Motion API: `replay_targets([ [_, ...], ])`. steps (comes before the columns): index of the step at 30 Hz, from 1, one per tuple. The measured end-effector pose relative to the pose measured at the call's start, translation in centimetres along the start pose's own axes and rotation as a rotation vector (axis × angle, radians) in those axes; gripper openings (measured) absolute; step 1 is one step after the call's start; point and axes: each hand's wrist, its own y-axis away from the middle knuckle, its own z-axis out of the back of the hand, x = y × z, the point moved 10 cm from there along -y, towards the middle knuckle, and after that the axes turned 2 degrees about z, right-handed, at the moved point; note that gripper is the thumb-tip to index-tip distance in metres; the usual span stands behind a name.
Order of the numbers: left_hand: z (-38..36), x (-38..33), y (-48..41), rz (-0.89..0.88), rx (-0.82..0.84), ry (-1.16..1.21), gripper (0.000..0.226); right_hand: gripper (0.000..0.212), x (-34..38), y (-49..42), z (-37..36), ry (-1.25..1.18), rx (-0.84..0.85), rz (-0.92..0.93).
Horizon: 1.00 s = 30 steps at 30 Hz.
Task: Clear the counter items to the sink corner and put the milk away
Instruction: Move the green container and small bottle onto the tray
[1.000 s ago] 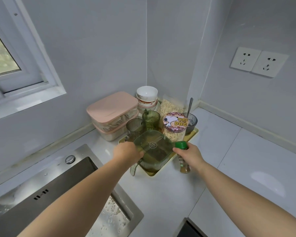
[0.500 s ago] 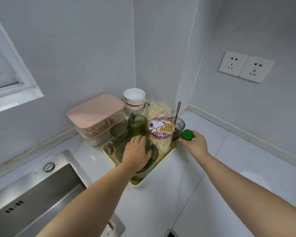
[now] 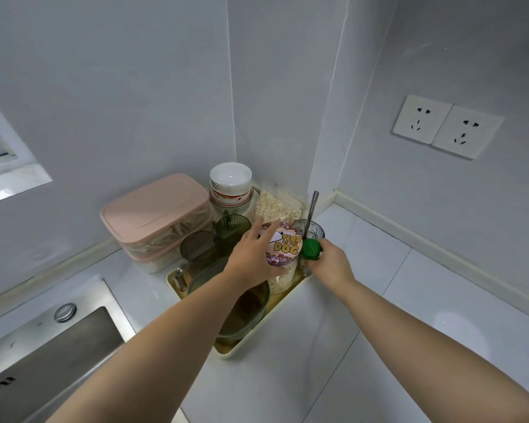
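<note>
A yellow rectangular plastic tray (image 3: 226,354) sits toward the corner of the white stone table (image 3: 379,300), with the steel sink (image 3: 52,346) to its left and nearer me. Nearest me on the tray is a clear glass lidded dish (image 3: 248,315). Behind it to the left stand a smoky glass mug (image 3: 197,248) and a green ribbed glass cup (image 3: 232,228). To the dish's right and behind stands a clear jar with a round printed lid (image 3: 286,246). Behind that jar is a clear glass bowl (image 3: 317,231) with a metal spoon (image 3: 312,206) standing in it.

My left hand (image 3: 254,257) reaches over the tray, fingers against the jar's left side. My right hand (image 3: 330,264) grips a small green-capped bottle (image 3: 310,249) at the tray's right edge, just beside the jar.

Behind the tray, along the walls, stacked pink-lidded plastic boxes (image 3: 156,209) are at the left, stacked white ceramic bowls (image 3: 231,184) are in the corner, and a clear bag of oats (image 3: 277,206) is to their right
</note>
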Motion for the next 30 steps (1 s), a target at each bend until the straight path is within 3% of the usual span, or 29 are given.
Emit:
replay_targets([
  [12, 0.0, -0.6, -1.7, -0.070, 0.113, -0.150, 0.098, 0.041, -2.0, -1.2, -1.1, 0.060, 0.045, -0.040],
  [21, -0.3, -0.5, -1.4, -0.045, 0.138, -0.135, 0.098, 0.046, -1.6, -1.4, -0.6, 0.023, 0.030, -0.059],
  [30, -0.4, -0.4, -1.5, -0.046, 0.147, -0.150, 0.099, 0.047, -0.7, -1.2, -0.4, 0.144, 0.023, -0.009],
])
